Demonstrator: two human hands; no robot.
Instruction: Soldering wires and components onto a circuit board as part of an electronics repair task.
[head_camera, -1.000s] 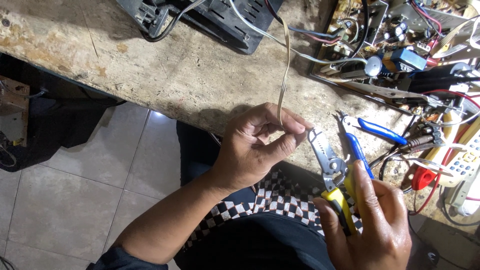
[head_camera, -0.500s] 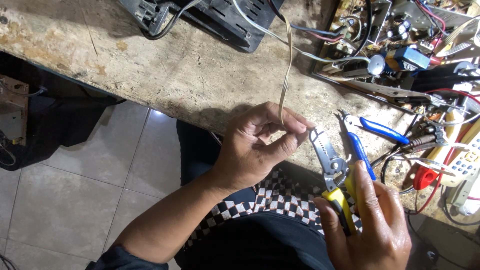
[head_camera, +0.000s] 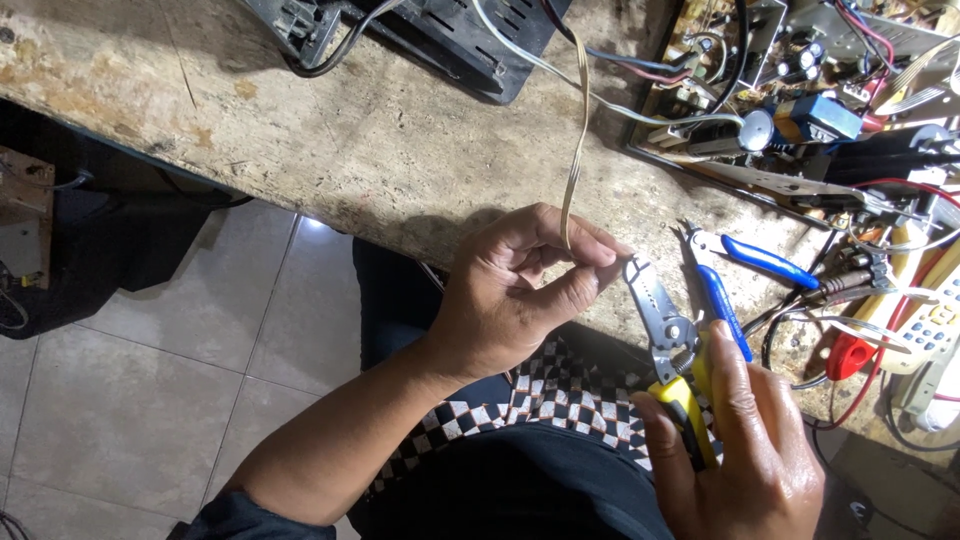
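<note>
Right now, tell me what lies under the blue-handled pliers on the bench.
The blue-handled pliers lie on the worn bench top, beside the wire strippers in the right hand. What sits under their handle ends among the tangled wires cannot be seen.

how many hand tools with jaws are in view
2. Yellow-handled wire strippers are held in the right hand, jaws close to the left hand. Blue-handled pliers lie on the workbench just beyond. More may be hidden among the clutter at right.
</note>
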